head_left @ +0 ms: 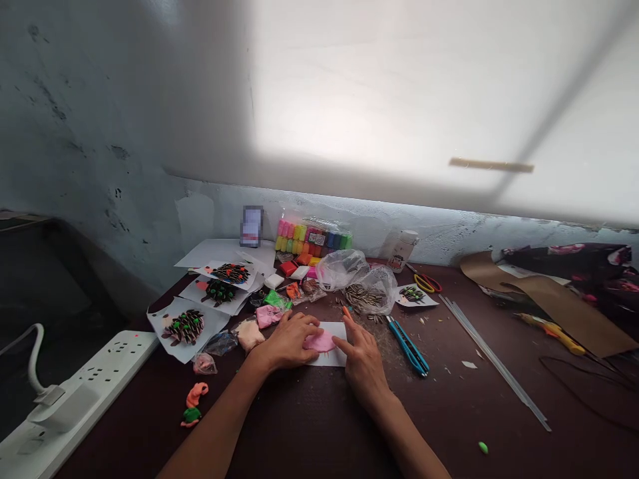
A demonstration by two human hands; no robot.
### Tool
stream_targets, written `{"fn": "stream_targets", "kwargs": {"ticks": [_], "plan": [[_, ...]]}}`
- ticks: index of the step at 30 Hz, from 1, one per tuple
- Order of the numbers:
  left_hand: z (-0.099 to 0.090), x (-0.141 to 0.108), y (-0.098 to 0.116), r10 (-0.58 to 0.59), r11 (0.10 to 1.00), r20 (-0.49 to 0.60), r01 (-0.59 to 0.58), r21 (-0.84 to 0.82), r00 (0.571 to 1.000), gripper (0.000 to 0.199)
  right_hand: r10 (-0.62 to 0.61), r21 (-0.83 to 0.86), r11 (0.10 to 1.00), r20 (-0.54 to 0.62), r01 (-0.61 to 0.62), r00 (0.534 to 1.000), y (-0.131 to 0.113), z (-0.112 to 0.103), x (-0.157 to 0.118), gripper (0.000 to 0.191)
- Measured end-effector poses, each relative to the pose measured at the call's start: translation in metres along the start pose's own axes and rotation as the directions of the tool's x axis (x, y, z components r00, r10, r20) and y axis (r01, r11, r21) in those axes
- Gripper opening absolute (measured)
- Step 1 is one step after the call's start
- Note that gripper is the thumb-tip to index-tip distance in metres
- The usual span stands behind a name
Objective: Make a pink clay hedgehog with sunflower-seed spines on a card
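Observation:
A flat patch of pink modelling clay [321, 340] lies on a small white sheet of paper [332, 363] in front of me. My left hand [292, 340] rests at the clay's left side, its fingers and thumb apart and touching the clay's edge and the paper. From the right, my right hand [363, 356] reaches in with its fingers stretched out; one fingertip touches the clay's right edge. Something orange shows at the tip of its upper finger, too small to name. Left of my left hand sit lumps of peach clay [249, 334] and pink clay [269, 317].
Seed-covered hedgehog pictures [184, 327] lie at left, beside a power strip [94, 379]. Behind are clay packs [314, 238], a bag of seeds [369, 293] and a bottle [402, 251]. A blue cutter [408, 349], scissors [426, 283], glue sticks [499, 366] and glue gun [556, 332] lie right.

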State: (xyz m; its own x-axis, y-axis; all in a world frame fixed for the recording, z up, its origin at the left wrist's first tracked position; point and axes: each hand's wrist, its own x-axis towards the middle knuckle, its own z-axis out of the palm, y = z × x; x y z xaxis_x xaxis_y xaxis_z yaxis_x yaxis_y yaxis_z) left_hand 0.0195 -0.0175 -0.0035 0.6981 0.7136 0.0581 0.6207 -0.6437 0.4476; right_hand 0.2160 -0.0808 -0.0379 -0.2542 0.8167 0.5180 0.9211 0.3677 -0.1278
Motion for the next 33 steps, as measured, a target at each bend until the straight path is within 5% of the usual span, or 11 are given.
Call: {"fn": "stream_targets", "kwargs": {"ticks": [5, 13, 24, 33], "plan": [[0.000, 0.000, 0.000, -0.002, 1.000, -0.002, 0.002, 0.003, 1.000, 0.034, -0.022, -0.037, 0.999, 0.089, 0.025, 0.996, 0.002, 0.003, 0.000, 0.030], [0.002, 0.001, -0.005, 0.012, 1.000, -0.009, -0.012, -0.017, 1.000, 0.040, -0.025, 0.003, 1.000, 0.008, 0.025, 1.000, 0.001, 0.001, 0.000, 0.029], [0.001, 0.001, -0.005, -0.007, 1.000, 0.013, 0.007, -0.021, 1.000, 0.037, -0.259, 0.032, 0.965, 0.015, 0.259, 0.966, 0.000, -0.001, -0.003, 0.022], [0.001, 0.002, -0.006, -0.001, 1.000, 0.015, 0.002, -0.023, 1.000, 0.036, -0.167, 0.027, 0.986, 0.049, 0.166, 0.985, 0.000, -0.001, -0.005, 0.031]]}}
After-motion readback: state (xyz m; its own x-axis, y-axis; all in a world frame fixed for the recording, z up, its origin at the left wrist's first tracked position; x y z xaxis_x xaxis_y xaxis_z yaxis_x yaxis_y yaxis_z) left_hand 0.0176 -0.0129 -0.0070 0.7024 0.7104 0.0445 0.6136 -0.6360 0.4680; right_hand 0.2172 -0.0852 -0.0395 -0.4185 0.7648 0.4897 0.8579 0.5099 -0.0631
